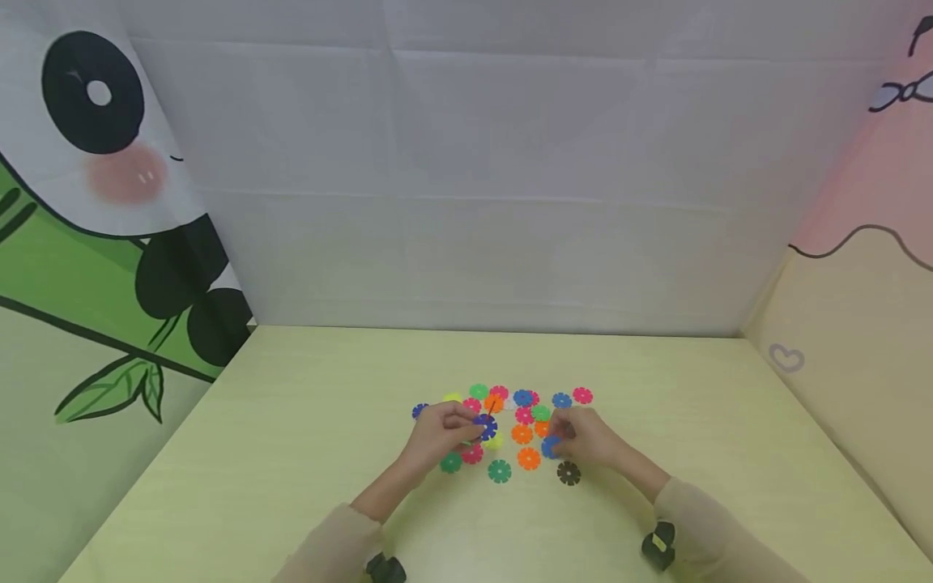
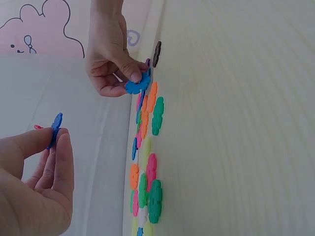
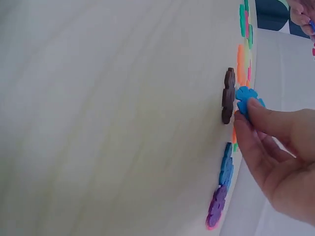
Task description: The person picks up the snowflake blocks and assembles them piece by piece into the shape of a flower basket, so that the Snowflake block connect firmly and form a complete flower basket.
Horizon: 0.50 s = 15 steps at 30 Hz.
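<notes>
My left hand pinches a dark blue notched plastic disc between thumb and fingers, held up off the table. A small red piece shows beside that disc in the left wrist view; whether the two are joined I cannot tell. On the other side, my right hand pinches a light blue notched disc by its rim, over the right part of the scattered discs. A brown disc lies just in front of the right hand, and orange discs lie between the hands.
Several more discs lie flat around the hands, among them a green one, a pink one and a blue one. The pale table meets a white backdrop behind, with printed panels at both sides.
</notes>
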Available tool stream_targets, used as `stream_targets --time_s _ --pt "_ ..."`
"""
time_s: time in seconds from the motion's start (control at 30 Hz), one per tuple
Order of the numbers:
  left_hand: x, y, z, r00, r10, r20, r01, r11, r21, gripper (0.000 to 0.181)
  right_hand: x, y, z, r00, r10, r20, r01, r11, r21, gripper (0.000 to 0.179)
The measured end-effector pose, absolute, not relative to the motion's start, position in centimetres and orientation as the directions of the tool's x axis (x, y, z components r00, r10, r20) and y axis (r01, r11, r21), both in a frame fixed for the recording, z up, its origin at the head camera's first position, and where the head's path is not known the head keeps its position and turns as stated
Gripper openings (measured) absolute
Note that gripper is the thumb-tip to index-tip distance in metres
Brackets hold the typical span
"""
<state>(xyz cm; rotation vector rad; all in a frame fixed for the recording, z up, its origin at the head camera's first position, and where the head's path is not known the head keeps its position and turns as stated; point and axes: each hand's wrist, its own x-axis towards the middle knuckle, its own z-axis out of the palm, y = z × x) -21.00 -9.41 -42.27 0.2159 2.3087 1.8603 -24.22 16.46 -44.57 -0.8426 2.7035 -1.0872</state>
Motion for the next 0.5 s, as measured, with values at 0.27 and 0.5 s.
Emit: stream_targets --time_s 0.27,0.5 --pt "-21.2 -8.5 -42.1 -0.973 0.228 -0.035 0.008 0.185 0.983 0.022 -23.3 14.1 -42.2 -0.771 -0.484 0.414 -0.600 0.332 -0.728 0.012" --pt "-21.0 -8.1 -41.7 -0.968 0.248 -0.023 0.009 0.128 0.992 0.020 -21.2 12.0 -39.0 -0.652 -0.454 0.607 -0.741 0.216 -0.635 0.014"
